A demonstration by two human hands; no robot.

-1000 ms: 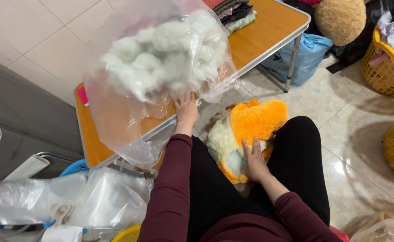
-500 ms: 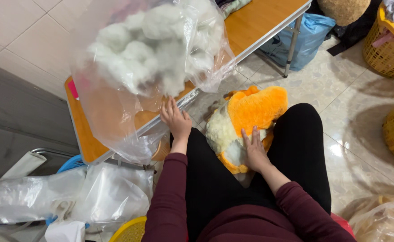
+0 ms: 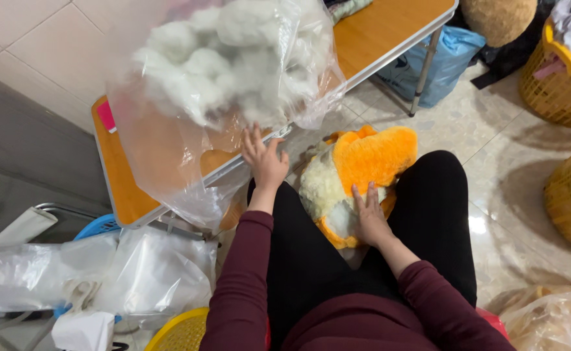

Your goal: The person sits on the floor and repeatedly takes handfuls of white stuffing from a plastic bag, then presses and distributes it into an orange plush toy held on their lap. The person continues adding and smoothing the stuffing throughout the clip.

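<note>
The left hand has come back up from half a second ago, fingers spread, and now reaches under the mouth of the clear plastic bag of white stuffing, which slumps over the edge of the orange table; it holds nothing yet. The right hand has not moved: it lies flat, fingers together, pressing the orange-and-cream plush toy against the lap. The reach looks aimed at pulling out more filling.
</note>
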